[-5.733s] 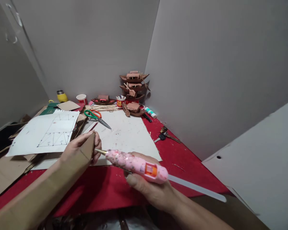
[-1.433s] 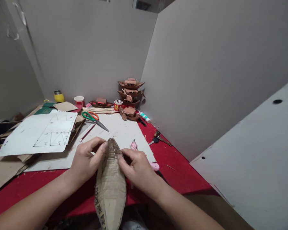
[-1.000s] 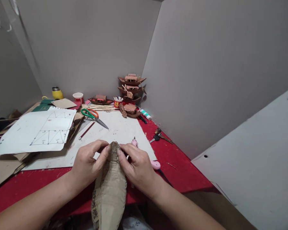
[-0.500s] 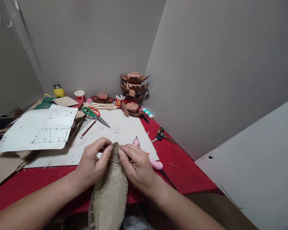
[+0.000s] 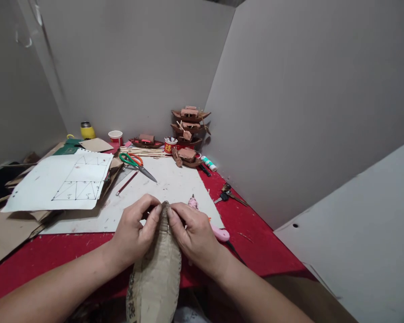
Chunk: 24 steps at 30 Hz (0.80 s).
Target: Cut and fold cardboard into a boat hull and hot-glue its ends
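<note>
A long cardboard boat hull (image 5: 160,273), brown with printed characters along its left side, points away from me, its near end cut off by the bottom of the view. My left hand (image 5: 138,226) pinches the left side of its narrow far tip between thumb and forefinger. On the other side of that tip, my right hand (image 5: 191,233) pinches it the same way. Just beyond my right hand lies a pink glue gun (image 5: 220,233), partly hidden by the hand, its nozzle toward the back.
Green-handled scissors (image 5: 138,166) and a pencil (image 5: 127,183) lie on a white board (image 5: 168,179) over the red cloth (image 5: 256,251). A drawn sheet (image 5: 60,184) covers cardboard at left. Model boats (image 5: 190,116) are stacked behind, near a paper cup (image 5: 115,137) and keys (image 5: 224,195).
The view has shifted slightly, so the background sits a little lower and further right. Both hands keep their pinch on the hull's tip.
</note>
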Motion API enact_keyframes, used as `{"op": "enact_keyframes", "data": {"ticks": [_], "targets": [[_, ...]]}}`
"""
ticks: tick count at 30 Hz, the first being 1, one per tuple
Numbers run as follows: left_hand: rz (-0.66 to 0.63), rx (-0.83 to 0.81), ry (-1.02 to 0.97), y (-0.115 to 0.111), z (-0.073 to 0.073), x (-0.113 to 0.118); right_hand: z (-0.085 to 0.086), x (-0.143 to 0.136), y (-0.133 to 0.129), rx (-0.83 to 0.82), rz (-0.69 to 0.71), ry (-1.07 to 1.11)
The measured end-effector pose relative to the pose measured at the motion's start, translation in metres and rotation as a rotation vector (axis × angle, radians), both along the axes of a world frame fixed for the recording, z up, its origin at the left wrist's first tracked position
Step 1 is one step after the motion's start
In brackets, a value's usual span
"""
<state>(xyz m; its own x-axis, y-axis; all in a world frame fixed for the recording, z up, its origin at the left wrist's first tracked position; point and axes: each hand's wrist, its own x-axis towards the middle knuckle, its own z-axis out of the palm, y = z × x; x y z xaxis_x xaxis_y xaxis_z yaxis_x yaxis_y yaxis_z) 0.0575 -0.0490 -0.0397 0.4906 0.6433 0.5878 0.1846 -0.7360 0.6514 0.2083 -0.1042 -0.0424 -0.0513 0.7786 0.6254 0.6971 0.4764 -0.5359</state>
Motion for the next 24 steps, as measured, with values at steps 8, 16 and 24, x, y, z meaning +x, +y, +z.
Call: {"op": "enact_keyframes", "data": {"ticks": [8, 16, 24], "targets": [[-0.081, -0.010, -0.034, -0.004, 0.000, 0.000, 0.009, -0.006, -0.003, 0.084, -0.042, 0.130], [-0.041, -0.177, -0.039, 0.001, 0.002, 0.003, 0.008, -0.004, 0.006, 0.070, -0.031, 0.041], [0.103, -0.110, -0.199, 0.004, 0.004, 0.000, 0.013, 0.006, -0.012, -0.103, -0.052, 0.158]]}}
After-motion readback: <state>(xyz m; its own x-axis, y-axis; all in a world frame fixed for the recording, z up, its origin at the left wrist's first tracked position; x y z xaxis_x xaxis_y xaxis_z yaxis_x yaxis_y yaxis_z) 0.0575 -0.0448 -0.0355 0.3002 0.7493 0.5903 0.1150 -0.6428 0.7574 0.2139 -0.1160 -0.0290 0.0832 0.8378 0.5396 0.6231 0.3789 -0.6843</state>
